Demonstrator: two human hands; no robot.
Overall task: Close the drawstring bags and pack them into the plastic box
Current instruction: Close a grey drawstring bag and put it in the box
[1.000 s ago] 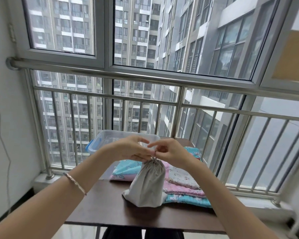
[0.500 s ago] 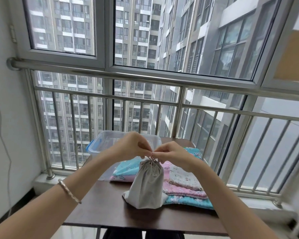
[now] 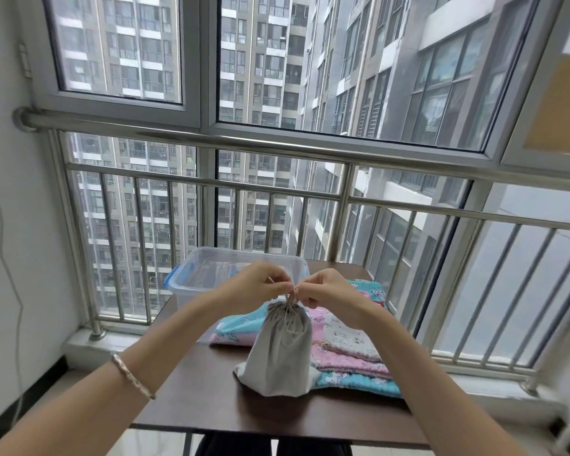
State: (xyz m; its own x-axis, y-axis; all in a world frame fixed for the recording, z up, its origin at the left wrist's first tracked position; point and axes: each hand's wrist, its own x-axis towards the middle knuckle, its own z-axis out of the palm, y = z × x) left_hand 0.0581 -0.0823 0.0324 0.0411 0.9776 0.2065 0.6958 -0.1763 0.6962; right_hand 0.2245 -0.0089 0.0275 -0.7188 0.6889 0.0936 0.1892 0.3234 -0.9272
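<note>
A grey drawstring bag (image 3: 278, 355) stands upright on the dark brown table (image 3: 198, 399), its mouth gathered tight at the top. My left hand (image 3: 257, 284) and my right hand (image 3: 326, 291) meet just above it, each pinching the drawstring (image 3: 292, 296) at the bag's neck. A clear plastic box (image 3: 191, 281) with blue clips sits behind my hands at the table's far left; its inside looks bare. More flat bags in blue (image 3: 241, 324), pink (image 3: 349, 360) and white (image 3: 352, 337) prints lie stacked behind and to the right of the grey bag.
A steel railing (image 3: 277, 192) and a window run close behind the table. A white wall (image 3: 14, 225) with a thin cable stands at the left. My dark trousers (image 3: 273, 447) show under the table's front edge.
My hands have stayed at the bag's neck, drawing closer together on the string. The bag stands a little straighter and its mouth is more tightly gathered.
</note>
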